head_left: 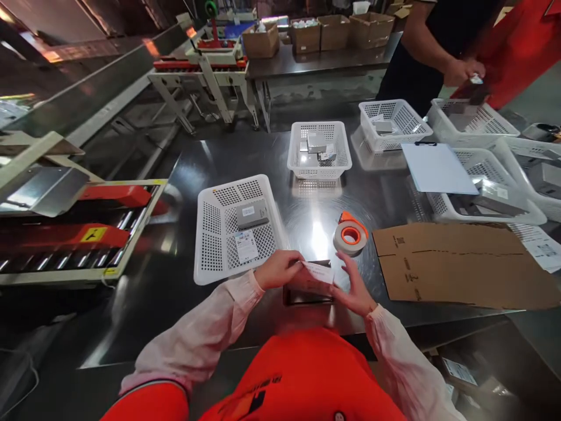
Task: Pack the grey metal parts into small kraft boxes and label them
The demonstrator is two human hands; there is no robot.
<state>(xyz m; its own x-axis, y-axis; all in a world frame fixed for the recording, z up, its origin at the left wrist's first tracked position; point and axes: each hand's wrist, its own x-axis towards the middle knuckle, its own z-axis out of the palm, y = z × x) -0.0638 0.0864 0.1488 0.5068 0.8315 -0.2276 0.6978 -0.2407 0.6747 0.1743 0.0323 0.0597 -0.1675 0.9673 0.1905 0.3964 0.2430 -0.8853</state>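
At the near edge of the steel table, my left hand is closed, pinching the left end of a white printed paper slip. My right hand is at the slip's other end, with index finger and thumb spread apart and the thumb close to its edge. Below the slip lies a dark, shiny box-like item, partly covered by the paper. Just beyond my right hand is an orange tape dispenser with a roll of tape. A white perforated basket left of my hands holds a grey box and a labelled packet.
Flattened cardboard lies right of my hands. More white baskets with grey boxes stand farther back, one with a clipboard across it. A roller conveyor runs on the left. Across the table, a person's hands hold a small item.
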